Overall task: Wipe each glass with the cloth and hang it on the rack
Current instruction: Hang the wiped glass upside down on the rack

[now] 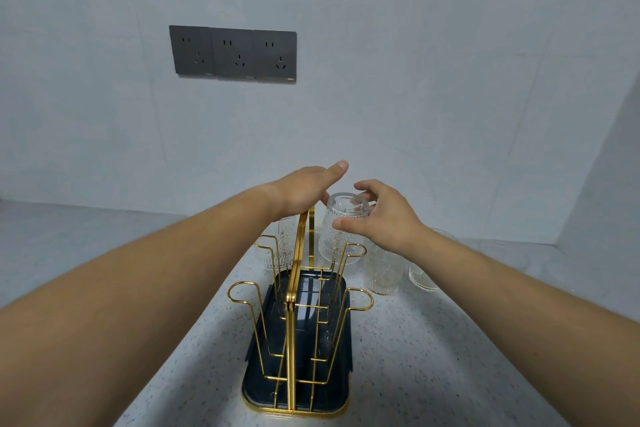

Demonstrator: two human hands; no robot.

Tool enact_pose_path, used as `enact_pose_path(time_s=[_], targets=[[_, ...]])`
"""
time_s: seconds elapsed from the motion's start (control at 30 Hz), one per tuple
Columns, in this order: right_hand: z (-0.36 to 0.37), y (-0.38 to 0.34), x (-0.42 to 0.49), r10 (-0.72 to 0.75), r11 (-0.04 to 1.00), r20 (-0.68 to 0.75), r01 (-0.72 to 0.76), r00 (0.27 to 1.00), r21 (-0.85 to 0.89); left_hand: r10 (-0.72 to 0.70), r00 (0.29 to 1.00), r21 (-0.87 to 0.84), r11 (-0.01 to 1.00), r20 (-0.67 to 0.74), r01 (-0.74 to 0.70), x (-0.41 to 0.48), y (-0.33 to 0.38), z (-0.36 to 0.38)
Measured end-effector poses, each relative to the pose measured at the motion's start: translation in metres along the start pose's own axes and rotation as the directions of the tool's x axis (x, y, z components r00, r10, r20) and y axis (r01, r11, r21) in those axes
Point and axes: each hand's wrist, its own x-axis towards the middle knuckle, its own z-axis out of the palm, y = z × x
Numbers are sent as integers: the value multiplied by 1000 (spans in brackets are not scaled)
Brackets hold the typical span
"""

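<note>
The right hand point(384, 215) pinches an upturned ribbed glass point(341, 230). The thumb presses its side and the curled fingers point(363, 196) lie over the base, which faces up. The glass is held with its mouth down at the far right prong point(356, 248) of the rack point(292, 291), its rim low beside the prong's loop. Whether the prong already reaches inside the glass cannot be told. Just to the left, the left hand point(306, 191) is spread palm down with straight fingers, and its heel rests on the top of the rack's gold arched handle point(303, 222). It holds nothing. A second glass point(284, 243) hangs mouth down on the far left prong, partly hidden by the left wrist. The rack is gold wire and stands in a dark tray point(332, 388) with a gold rim, on a pale speckled counter point(450, 357). Two looped prongs stand up on its near side, one left point(242, 288) and one right point(360, 298). Right of the rack, two more ribbed glasses stand on the counter, one near the tray point(382, 272) and one further right point(422, 276), the latter partly behind the right forearm. On the grey wall behind is a row of three dark power sockets point(235, 54).
</note>
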Motion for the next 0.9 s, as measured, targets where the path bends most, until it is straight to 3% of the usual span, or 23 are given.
enact_pose_path(time_s=[0.33, 0.9], targets=[[8, 6, 1, 10, 1000, 33, -9, 999, -9, -73, 993, 87, 994, 96, 65, 4, 11, -3], [7, 12, -1, 19, 999, 40, -18, 999, -30, -91, 990, 132, 988, 104, 77, 6, 11, 3]])
